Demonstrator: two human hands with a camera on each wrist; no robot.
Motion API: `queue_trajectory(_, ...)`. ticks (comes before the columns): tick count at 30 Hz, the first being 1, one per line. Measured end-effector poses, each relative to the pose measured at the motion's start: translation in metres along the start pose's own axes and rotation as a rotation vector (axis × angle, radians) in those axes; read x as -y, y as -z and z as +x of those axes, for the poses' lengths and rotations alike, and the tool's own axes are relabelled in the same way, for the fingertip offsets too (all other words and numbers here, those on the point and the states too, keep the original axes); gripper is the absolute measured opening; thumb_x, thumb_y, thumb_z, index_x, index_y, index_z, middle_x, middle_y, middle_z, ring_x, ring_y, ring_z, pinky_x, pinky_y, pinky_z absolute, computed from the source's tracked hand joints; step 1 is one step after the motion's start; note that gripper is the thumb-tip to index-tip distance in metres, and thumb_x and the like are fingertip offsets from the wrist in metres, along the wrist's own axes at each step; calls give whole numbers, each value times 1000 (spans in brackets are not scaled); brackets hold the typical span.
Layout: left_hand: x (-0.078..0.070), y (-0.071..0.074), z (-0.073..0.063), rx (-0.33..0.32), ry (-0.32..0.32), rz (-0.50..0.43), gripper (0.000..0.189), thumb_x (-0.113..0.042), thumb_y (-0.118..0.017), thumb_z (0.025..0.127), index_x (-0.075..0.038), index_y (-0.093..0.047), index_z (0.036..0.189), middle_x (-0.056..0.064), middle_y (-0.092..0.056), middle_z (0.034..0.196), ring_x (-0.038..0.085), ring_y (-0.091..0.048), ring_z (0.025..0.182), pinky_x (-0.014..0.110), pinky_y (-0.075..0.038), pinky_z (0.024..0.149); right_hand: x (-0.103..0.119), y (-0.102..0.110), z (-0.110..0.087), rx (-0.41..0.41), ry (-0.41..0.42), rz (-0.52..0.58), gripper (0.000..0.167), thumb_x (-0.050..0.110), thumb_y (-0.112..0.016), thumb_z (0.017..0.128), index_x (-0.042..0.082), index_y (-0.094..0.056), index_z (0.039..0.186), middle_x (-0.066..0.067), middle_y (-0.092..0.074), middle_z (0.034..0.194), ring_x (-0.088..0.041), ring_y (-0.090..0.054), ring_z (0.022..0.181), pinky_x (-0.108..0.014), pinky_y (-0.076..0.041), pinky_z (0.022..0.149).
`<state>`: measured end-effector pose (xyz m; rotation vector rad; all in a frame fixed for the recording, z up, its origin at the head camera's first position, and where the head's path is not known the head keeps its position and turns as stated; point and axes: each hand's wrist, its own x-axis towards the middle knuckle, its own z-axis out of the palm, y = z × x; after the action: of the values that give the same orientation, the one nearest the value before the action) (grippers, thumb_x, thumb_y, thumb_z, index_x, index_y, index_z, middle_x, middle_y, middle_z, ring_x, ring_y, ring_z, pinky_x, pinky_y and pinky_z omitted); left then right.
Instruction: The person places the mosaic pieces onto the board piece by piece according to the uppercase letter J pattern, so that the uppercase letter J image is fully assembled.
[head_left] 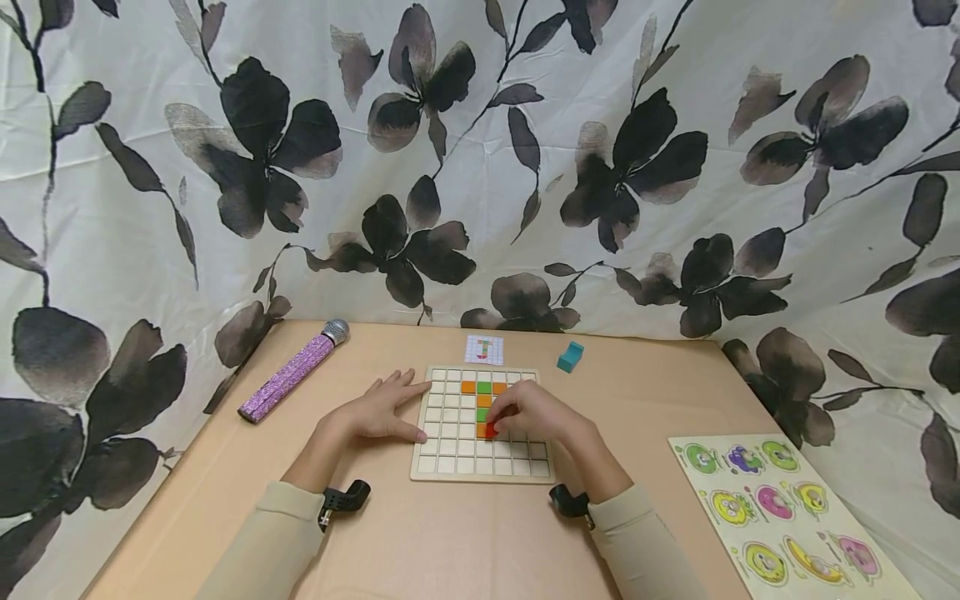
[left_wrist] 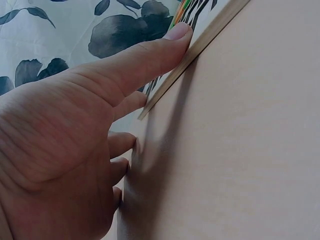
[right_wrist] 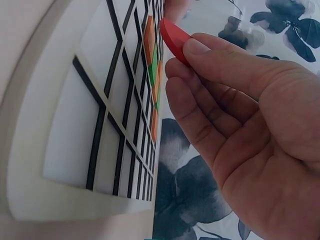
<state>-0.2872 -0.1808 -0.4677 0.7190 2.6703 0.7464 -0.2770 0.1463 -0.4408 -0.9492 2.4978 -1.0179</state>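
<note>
A white grid board (head_left: pixel 480 479) with a pale wooden rim lies flat on the table. Orange tiles and green tiles (head_left: pixel 483 387) sit in its cells: a short row near the far side and a column running down from its middle. My right hand (head_left: pixel 543 410) pinches a red tile (right_wrist: pixel 174 41) between thumb and fingers, held tilted over the board by the column's near end. At the board's left edge lies my left hand (head_left: pixel 375 410), fingers spread and fairly straight. Its thumb (left_wrist: pixel 172 42) rests on the rim in the left wrist view.
Behind the board lies a small pattern card (head_left: pixel 484 350), with a teal block (head_left: pixel 570 357) to its right. A glittery purple microphone (head_left: pixel 292 375) lies at the far left. On the right is a sheet of fruit pictures (head_left: pixel 750 533). Floral cloth (head_left: pixel 525 208) hangs behind the table.
</note>
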Motion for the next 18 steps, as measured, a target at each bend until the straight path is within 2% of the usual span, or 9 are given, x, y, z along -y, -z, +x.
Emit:
queue_trajectory(6, -1, 1, -2, 1, 4, -10, 98, -53, -82, 83, -13, -39, 162, 29, -14, 171, 51, -6, 159, 69, -4, 128, 0, -5, 4, 27, 53, -47, 16, 0, -76, 92, 11, -83, 101, 0, -78, 95, -11, -65, 84, -24, -57, 77)
queue_trajectory(18, 1, 0, 0, -2, -4, 2, 98, -55, -82, 83, -13, -39, 162, 30, -15, 171, 52, -7, 159, 69, -4, 127, 6, -11, 6, 62, 60, -51, 15, 0, -77, 90, 9, -83, 100, -1, -79, 95, -5, -67, 81, -20, -58, 74)
